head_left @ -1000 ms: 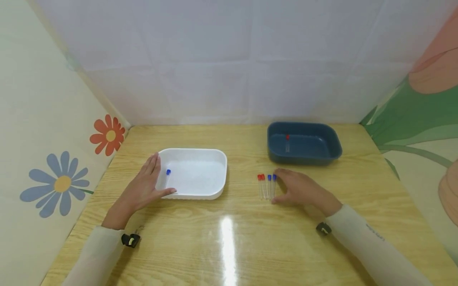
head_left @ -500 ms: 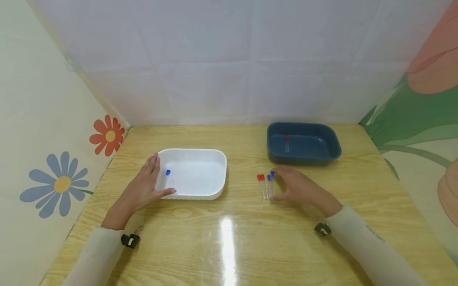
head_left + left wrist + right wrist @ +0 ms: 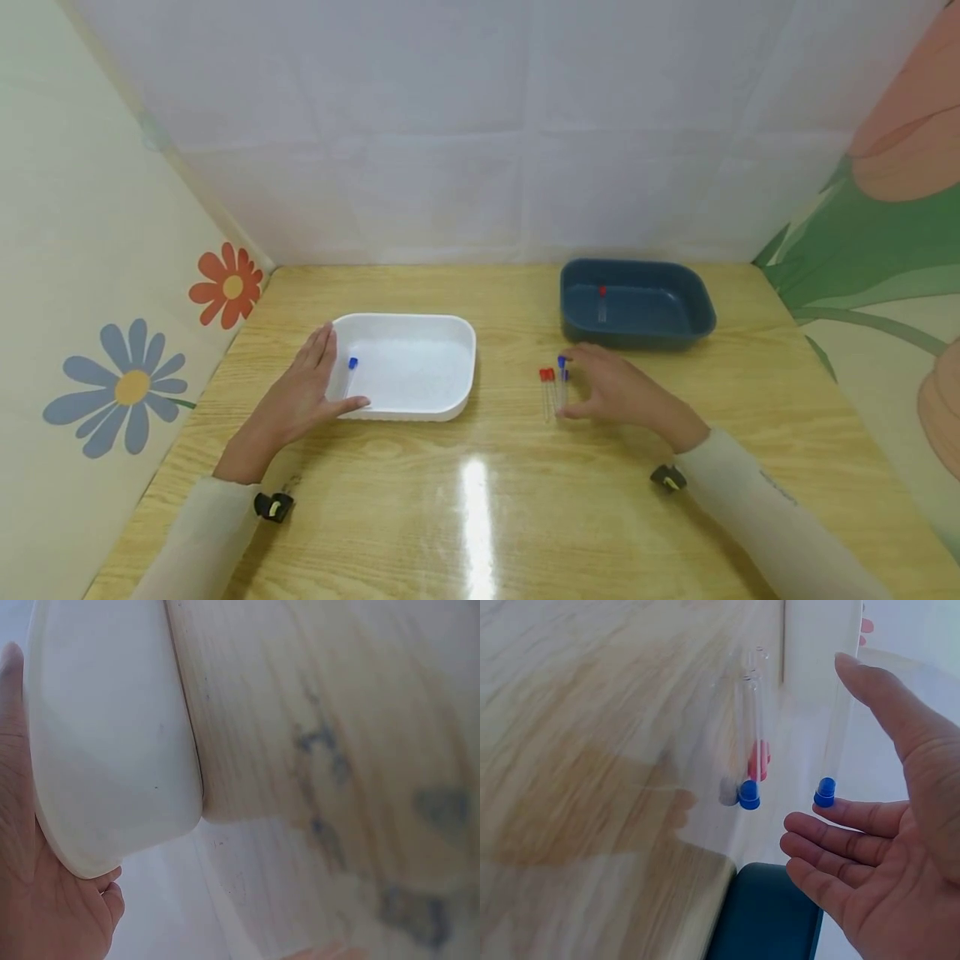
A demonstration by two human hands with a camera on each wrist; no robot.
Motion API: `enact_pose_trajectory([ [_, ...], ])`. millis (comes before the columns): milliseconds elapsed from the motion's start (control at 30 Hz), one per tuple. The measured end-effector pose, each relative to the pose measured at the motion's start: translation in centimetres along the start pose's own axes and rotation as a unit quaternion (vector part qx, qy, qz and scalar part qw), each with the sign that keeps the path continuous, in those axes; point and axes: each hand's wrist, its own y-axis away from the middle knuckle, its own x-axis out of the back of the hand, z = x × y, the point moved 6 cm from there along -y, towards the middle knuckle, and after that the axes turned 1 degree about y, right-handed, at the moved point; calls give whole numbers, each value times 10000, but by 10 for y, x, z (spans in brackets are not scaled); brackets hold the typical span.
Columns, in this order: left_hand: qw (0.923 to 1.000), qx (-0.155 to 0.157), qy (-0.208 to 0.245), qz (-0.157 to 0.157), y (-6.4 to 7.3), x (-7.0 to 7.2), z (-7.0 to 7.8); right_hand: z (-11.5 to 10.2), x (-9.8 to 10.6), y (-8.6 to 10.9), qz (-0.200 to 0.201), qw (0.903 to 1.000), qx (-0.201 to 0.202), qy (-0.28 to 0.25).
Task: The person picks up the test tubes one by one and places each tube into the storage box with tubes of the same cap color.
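A clear tube with a blue cap (image 3: 562, 362) is held lengthwise by my right hand (image 3: 626, 396). In the right wrist view the thumb touches its far end, while a finger presses the blue cap (image 3: 825, 792); the tube is raised off the table. Just below lie another blue-capped tube (image 3: 749, 795) and two red-capped tubes (image 3: 549, 393). At the left, my left hand (image 3: 296, 400) rests against a white tray (image 3: 467, 367), straight fingers along its left side and thumb along the near rim. Inside that tray is one blue-capped tube (image 3: 352, 364).
A dark blue tray (image 3: 637, 337) stands at the back right, with one red-capped tube (image 3: 602, 292) in it. The wood-look table (image 3: 390, 500) meets a white cloth backdrop (image 3: 420, 167) behind. Flower-patterned panels flank both sides.
My right hand has lifted the rightmost blue-capped tube from the row and moved it slightly left, over the other blue-capped one. My left hand and both trays stay put.
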Motion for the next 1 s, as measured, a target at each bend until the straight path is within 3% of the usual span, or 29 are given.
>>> enact_pose_trajectory([
  [433,10000,-30,-23,28,-7,-4,-1,-11,5,-10,113,9997,198,32],
  [667,10000,-21,-63,21,-12,-5,1,-16,8,-16,82,9999,67,-16],
  [833,10000,-28,-48,-8,-11,-8,2,-20,7,-21,26,9999,41,-119],
  [1000,10000,23,-12,22,-6,-8,0,-30,7,-33,139,9996,263,13],
])
